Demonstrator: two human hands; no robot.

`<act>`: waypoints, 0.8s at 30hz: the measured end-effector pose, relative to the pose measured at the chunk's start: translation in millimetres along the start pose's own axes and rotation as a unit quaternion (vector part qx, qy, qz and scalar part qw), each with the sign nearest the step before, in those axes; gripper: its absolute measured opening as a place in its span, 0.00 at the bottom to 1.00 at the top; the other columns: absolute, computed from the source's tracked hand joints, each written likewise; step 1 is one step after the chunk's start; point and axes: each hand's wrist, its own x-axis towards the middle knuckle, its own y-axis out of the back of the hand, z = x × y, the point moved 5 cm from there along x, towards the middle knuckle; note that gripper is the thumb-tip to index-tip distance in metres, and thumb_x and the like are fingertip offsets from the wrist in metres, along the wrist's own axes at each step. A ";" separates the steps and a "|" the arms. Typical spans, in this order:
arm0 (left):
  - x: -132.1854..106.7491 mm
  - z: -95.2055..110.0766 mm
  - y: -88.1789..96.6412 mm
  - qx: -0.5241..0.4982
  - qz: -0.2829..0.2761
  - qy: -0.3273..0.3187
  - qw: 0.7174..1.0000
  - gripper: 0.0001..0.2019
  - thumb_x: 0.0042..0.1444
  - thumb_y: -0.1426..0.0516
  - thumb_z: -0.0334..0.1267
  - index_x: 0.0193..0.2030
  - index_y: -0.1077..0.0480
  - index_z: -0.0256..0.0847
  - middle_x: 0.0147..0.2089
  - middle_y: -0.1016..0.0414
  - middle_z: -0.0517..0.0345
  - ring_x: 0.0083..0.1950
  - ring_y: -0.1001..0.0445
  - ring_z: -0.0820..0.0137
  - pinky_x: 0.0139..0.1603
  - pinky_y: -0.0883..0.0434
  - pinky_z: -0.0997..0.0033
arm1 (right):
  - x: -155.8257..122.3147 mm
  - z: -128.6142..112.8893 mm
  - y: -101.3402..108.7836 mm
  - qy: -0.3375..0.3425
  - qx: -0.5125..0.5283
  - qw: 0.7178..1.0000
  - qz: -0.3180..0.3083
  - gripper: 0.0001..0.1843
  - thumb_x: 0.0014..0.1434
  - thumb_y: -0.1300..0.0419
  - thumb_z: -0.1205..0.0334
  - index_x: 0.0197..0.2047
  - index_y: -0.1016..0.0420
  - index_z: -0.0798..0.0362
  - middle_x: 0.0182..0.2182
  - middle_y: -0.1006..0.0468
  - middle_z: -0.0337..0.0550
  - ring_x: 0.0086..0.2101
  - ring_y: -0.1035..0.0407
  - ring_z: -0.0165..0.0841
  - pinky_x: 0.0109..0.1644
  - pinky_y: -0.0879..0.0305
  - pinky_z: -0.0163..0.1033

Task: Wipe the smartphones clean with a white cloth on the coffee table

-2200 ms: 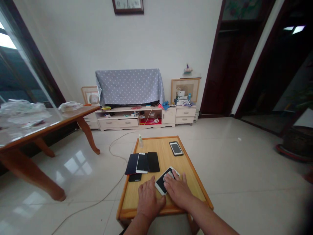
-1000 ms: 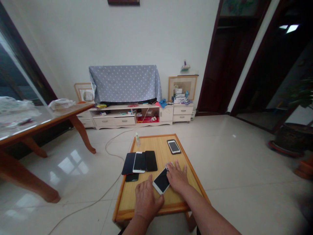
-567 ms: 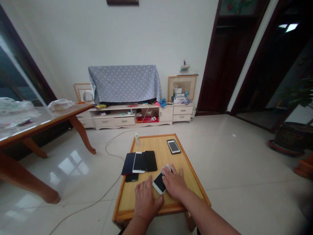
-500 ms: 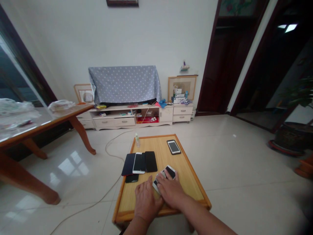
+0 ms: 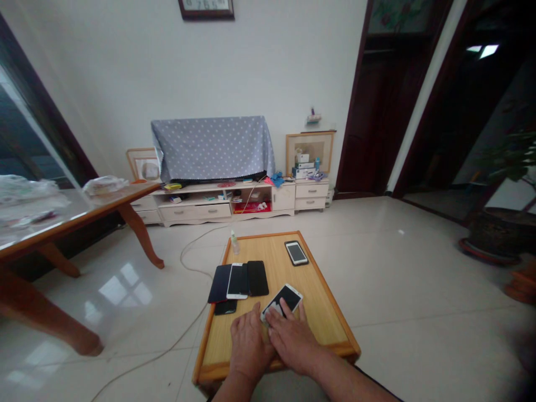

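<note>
A white smartphone [image 5: 291,297] with a dark screen lies slantwise on the small wooden table. My left hand [image 5: 250,341] grips its lower left end, fingers bent along the edge and the thumb partly covered. My right hand [image 5: 291,338] presses a pale, crumpled wipe [image 5: 274,309] against the screen's lower part, with some fingers stretched over the glass. Left of it, a white phone [image 5: 235,281] lies between a dark blue case [image 5: 219,282] and a black case [image 5: 257,278]. A small black phone-like item [image 5: 225,307] shows below them.
A clear spray bottle [image 5: 234,243] stands at the table's far left corner. Another white phone in a black case [image 5: 296,253] lies at the far right. The wooden table [image 5: 324,312] has a raised rim. A cable [image 5: 167,347] crosses the floor; a larger table [image 5: 138,229] stands left.
My right hand has slid down and left over the phone with the wipe, baring more of the upper screen. My left hand stays at the phone's end. The view has tilted slightly up.
</note>
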 end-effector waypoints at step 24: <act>2.3 9.2 5.5 0.008 -0.005 -0.003 1.000 0.36 0.51 0.40 0.46 0.66 0.40 0.34 0.59 0.26 0.42 0.60 0.30 0.54 0.65 0.45 0.51 | -10.8 77.3 41.9 -0.166 -0.066 0.983 0.033 0.29 0.73 0.62 0.53 0.73 0.45 0.43 0.71 0.44 0.39 0.73 0.69 0.45 0.69 0.83 0.69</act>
